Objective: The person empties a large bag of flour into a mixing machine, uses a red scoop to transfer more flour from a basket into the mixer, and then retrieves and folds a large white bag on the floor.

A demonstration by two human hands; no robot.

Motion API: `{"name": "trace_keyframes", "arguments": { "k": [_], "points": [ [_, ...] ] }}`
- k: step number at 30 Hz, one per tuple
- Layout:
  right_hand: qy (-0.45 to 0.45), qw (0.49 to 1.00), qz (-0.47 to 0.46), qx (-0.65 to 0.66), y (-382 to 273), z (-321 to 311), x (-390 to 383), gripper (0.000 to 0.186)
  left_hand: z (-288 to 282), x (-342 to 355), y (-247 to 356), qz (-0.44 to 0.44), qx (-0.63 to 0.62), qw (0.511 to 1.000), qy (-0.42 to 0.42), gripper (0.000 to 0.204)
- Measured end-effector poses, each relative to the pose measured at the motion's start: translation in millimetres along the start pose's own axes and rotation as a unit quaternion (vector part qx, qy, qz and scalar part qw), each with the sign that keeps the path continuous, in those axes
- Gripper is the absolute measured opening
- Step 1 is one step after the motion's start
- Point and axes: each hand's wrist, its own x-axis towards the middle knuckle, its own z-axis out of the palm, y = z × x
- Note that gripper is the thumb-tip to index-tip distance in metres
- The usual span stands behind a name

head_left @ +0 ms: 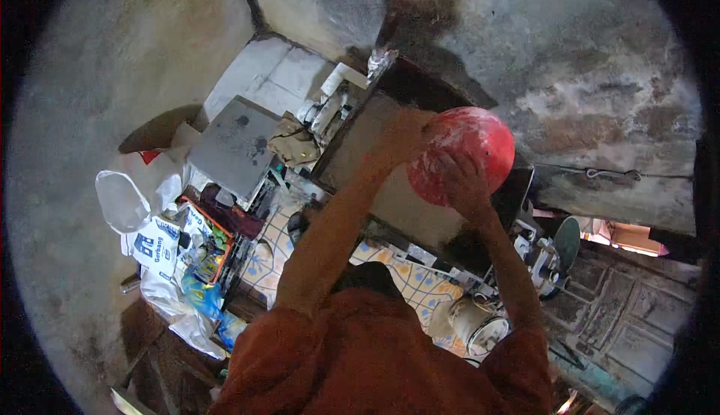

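Two hands are working at a red bowl (484,141) over a brown table (409,205).
The right hand (466,181) is laying its fingers across the bowl's whitish-smeared surface; the left hand (409,136) is meeting its left side. Whether either is gripping, I cannot tell. If contact is staying light, the bowl could be slipping or tipping.

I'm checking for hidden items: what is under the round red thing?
Beside the round red thing shows a dark-walled trough with a brown interior. Whatever lies directly beneath is covered.
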Motion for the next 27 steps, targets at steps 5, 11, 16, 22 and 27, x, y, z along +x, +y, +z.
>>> {"name": "trace_keyframes", "arguments": {
  "k": [5,11,16,22,27],
  "points": [
    [-0.088,0.996,0.009,0.018,15,46,-45,0.052,2,1,-10,0.013,-0.018,1.0,0.014,0.036],
    [0.036,0.995,0.088,-0.036,-10,10,18,0.044,3,-12,13,-0.011,0.031,0.998,0.049,0.034],
    [0.029,0.997,-0.012,0.067,-5,35,-26,0.043,-17,-16,13,-0.053,0.022,0.998,-0.025,0.036],
    [-0.082,0.987,0.139,0.001,-1,27,-6,0.043,-2,-18,12,-0.087,0.019,0.994,-0.069,0.033],
    [-0.047,0.988,0.143,-0.016,-12,5,-50,0.04,-17,-31,1,-0.053,0.117,0.987,-0.101,0.033]
  ]
}}
